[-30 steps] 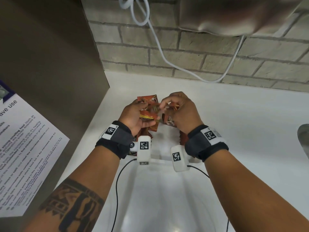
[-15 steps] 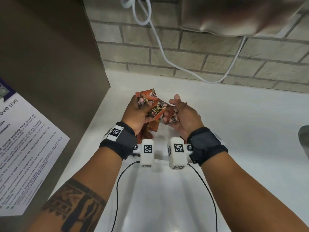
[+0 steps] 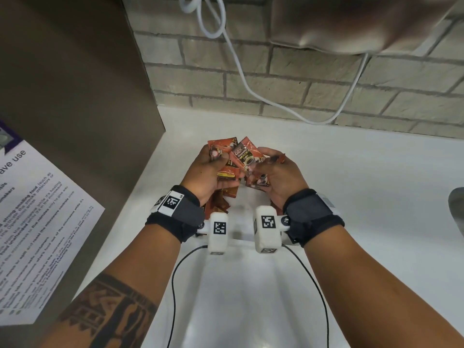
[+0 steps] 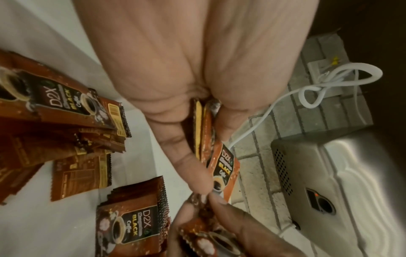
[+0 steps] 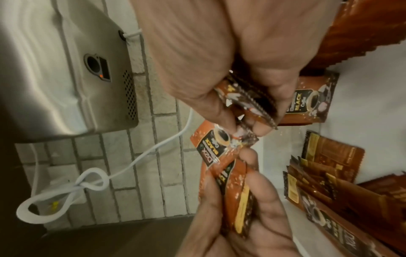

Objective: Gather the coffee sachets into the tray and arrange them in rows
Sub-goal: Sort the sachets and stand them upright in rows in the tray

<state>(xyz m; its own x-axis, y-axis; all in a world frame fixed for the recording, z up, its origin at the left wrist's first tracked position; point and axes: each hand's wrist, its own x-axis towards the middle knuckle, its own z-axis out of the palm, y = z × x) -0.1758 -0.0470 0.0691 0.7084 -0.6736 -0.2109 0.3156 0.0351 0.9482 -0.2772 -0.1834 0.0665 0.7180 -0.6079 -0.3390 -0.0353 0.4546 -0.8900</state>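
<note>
"D2X BLACK Coffee" is printed on the coffee sachets point(image 4: 129, 224); "…ave use", apparently cropped, heads the notice point(image 3: 37, 222).

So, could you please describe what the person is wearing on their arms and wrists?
Each bare forearm ends in a dark wrist strap: the left wrist strap and the right wrist strap. Each strap carries a white tag with a black square code and a white camera block that is also coded, trailing a thin black cable. The left forearm bears a dark geometric tattoo. No sleeves show.
</note>
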